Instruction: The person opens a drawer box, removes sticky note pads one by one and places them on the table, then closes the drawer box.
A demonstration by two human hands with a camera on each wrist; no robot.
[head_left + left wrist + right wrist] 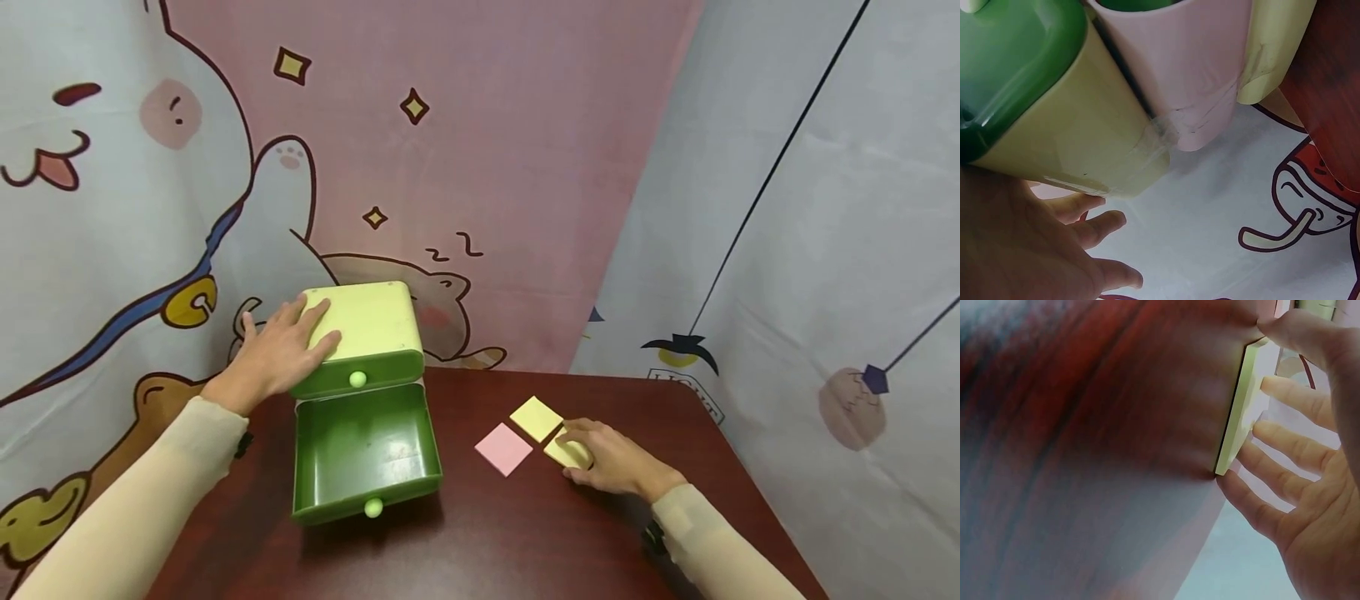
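A small drawer cabinet (367, 321) with a pale yellow top stands at the left, its upper green drawer (397, 367) closed and its lower green drawer (360, 442) pulled out and bare inside. My left hand (277, 354) rests spread on the top's left part; the left wrist view shows this hand (1029, 244) against the yellow casing (1079, 131). At the right, my right hand (618, 458) grips a yellow square pad (567, 451) lying on the table. In the right wrist view, thumb and fingertips of this hand (1316, 469) touch the pad (1238, 415) at its edges and face.
A second yellow square pad (536, 418) and a pink one (504, 449) lie between the cabinet and my right hand, on the dark red table (510, 542). Behind hangs a printed cloth (510, 167). The left wrist view also shows a pink casing (1179, 69).
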